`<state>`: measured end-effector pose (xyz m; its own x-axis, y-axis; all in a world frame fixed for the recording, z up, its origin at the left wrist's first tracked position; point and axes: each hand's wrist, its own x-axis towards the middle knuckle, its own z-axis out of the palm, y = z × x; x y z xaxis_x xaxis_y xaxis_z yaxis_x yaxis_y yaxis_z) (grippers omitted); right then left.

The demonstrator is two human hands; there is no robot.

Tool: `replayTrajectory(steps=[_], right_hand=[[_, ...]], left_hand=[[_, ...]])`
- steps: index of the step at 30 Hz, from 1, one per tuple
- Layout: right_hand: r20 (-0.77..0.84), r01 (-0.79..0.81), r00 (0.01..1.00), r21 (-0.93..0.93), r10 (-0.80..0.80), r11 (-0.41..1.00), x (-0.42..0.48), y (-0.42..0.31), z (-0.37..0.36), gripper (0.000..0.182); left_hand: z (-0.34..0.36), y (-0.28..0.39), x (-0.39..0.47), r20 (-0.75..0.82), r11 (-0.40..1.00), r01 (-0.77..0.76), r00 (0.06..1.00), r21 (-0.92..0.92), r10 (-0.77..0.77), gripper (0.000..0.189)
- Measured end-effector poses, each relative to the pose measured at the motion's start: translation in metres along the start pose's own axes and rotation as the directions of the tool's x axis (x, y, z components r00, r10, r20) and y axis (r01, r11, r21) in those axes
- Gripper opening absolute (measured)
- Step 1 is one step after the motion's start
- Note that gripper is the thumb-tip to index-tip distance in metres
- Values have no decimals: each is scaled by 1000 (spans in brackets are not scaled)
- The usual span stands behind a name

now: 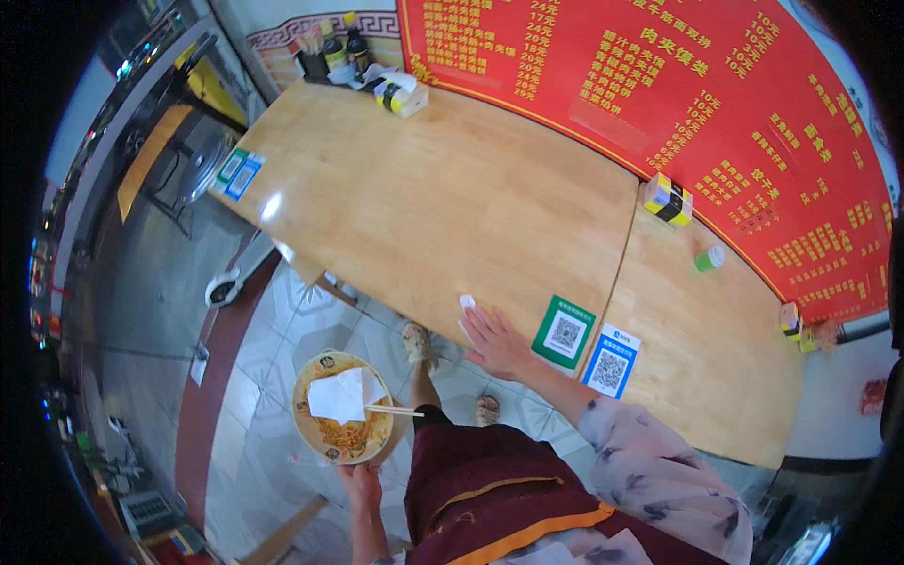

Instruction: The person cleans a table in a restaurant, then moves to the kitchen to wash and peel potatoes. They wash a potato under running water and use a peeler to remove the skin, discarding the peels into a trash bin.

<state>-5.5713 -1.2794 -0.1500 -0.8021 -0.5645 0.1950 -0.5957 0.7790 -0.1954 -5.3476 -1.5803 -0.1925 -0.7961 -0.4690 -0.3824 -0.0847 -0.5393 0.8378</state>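
In my left hand is a round, pale bowl, held from below and out over the floor beside the table. Leftover noodles and sauce lie in it, under a crumpled white napkin. A pair of wooden chopsticks sticks out over the rim. My right hand lies flat at the near edge of the wooden table, its fingers over a white tissue. Most of that tissue is hidden under the fingers.
Two payment code cards, one green and one blue, lie right of my right hand. Tissue packs and sauce bottles stand along the wall, below a red menu board. A green-and-white cup stands at right.
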Motion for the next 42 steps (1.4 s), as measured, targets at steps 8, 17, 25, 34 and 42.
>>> replayTrajectory(steps=[8, 17, 25, 34, 42], right_hand=[[-354, -895, 427, -31, 832, 446, 11, 172, -47, 71], [-415, -595, 737, -23, 534, 803, 269, 118, -4, 71], [-127, 285, 956, 607, -264, 741, 184, -29, 50, 69], [-24, -314, 910, 611, 413, 726, -43, -9, -112, 33], [-292, -523, 505, 645, 812, 557, -263, 38, -189, 18]], left_hand=[[15, 19, 8, -19, 1000, -13, 1000, -7, 13, 35], [45, 54, 35, -70, 990, -121, 990, 72, 126, 34], [135, 107, 10, 13, 952, 59, 998, 300, -66, 19], [223, 148, -43, 438, 814, -93, 875, 573, -208, 27], [332, 61, -112, 737, 913, -153, 647, 379, -198, 32]])
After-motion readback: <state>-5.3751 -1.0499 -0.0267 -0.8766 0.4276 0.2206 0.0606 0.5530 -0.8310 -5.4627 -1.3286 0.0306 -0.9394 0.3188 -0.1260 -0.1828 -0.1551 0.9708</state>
